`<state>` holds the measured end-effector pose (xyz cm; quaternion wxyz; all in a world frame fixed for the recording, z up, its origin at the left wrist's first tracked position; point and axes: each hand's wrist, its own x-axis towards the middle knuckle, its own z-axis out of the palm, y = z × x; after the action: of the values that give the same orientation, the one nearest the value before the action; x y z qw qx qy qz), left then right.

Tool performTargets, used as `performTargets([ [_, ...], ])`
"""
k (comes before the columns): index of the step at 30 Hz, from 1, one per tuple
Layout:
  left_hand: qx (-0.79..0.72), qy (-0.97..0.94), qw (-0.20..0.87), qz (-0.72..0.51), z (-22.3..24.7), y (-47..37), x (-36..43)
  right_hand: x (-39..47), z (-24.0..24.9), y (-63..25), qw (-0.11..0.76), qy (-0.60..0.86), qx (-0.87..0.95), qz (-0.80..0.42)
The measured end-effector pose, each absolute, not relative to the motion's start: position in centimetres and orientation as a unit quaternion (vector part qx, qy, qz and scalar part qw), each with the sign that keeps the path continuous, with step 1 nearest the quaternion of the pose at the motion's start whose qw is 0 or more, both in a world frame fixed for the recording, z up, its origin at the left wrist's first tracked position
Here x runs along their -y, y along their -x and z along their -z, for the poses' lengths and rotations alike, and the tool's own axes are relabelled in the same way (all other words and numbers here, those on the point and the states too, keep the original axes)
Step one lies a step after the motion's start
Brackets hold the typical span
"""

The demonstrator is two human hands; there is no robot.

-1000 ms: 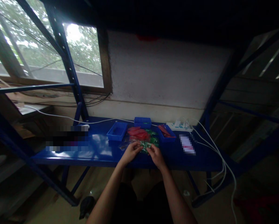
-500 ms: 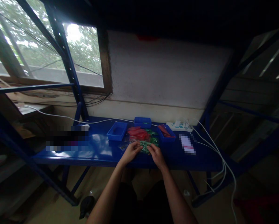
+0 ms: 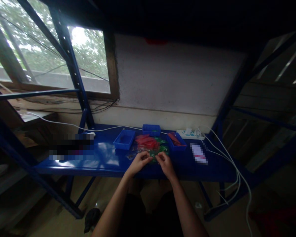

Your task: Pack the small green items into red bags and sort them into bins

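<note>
My left hand (image 3: 141,161) and my right hand (image 3: 164,162) face each other over the front of the blue table (image 3: 88,166), fingers pinched on a crinkled green packet (image 3: 153,156) between them. Just behind my hands lies a pile of red packets (image 3: 146,141), with green packets (image 3: 162,148) to its right. Clear plastic pieces (image 3: 131,154) lie left of my left hand. Small detail of the held packet is too dark to tell.
Blue trays stand at the left (image 3: 124,139), back (image 3: 151,129) and right (image 3: 176,141) of the pile; the right one holds red packets. A white power strip (image 3: 191,133), cables and a blurred white item (image 3: 198,153) lie at the right.
My hands are slightly closer together around the green packet, and less of it shows between them. The packets and trays stay in place.
</note>
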<state>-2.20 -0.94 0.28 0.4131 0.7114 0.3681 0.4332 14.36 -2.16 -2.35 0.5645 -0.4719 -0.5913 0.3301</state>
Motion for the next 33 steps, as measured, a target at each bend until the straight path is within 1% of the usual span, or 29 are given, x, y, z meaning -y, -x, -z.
performTargets([
  [2, -0.355, -0.721, 0.410, -0.432, -0.4, 2.2, 0.9, 2.5, 2.0, -14.3, 0.548, 0.460, 0.594, -0.368],
  [8, -0.309, -0.752, 0.396, -0.427, -0.2, 2.3, 0.7, 2.8, 1.7, -14.2, 0.545, 0.444, 0.567, -0.429],
  [14, -0.364, -0.664, 0.415, -0.504, 0.8, 2.0, -0.1, 2.7, 2.0, -14.3, 0.551, 0.448, 0.582, -0.396],
  [18, -0.370, -0.647, 0.458, -0.484, 0.9, 1.8, -0.2, 2.7, 2.1, -14.4, 0.559, 0.449, 0.579, -0.389],
  [22, -0.372, -0.660, 0.453, -0.470, 0.4, 1.8, 0.2, 2.4, 2.4, -14.3, 0.552, 0.446, 0.587, -0.389],
  [24, -0.375, -0.667, 0.441, -0.469, 0.2, 1.9, 0.4, 2.2, 2.5, -14.3, 0.555, 0.452, 0.598, -0.361],
  [28, -0.374, -0.671, 0.427, -0.477, 0.0, 2.0, 0.4, 2.1, 2.6, -14.4, 0.578, 0.481, 0.610, -0.251],
  [30, -0.382, -0.664, 0.417, -0.489, 0.2, 2.2, 0.3, 2.1, 2.5, -14.4, 0.560, 0.483, 0.620, -0.262],
  [33, -0.400, -0.649, 0.398, -0.510, 0.5, 2.2, 0.1, 2.4, 2.4, -14.3, 0.532, 0.472, 0.620, -0.332],
])
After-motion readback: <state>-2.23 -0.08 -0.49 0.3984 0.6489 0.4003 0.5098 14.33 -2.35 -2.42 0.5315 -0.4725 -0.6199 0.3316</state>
